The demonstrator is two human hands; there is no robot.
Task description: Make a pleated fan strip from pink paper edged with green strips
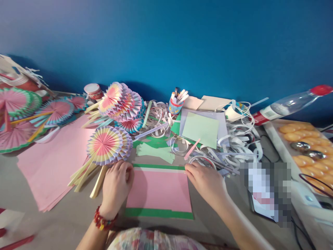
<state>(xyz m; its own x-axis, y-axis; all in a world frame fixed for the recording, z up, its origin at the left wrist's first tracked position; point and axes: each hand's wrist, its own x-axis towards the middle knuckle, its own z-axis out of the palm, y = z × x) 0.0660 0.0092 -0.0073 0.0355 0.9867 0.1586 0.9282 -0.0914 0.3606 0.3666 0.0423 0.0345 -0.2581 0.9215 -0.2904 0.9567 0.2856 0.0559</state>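
Note:
A pink paper sheet [159, 190] lies flat in front of me, with a green paper strip [158, 167] along its far edge and a green band [158, 213] along its near edge. A narrow white band shows just below the far strip. At that strip's left end, my left hand [117, 183] is closed with curled fingers. My right hand [206, 181] pinches the strip's right end. Beside my left hand lies a folded paper fan [106, 144] with pink, yellow and lilac rings. Light green paper strips [155, 152] are just beyond the sheet.
More fans [121, 102] and a pink paper stack [56, 163] are on the left. A pen cup [175, 105], pale green paper [201, 128] and tangled white paper strips [247, 142] stand farther back. A plastic bottle [291, 103] leans at right, beyond a blurred phone [262, 208].

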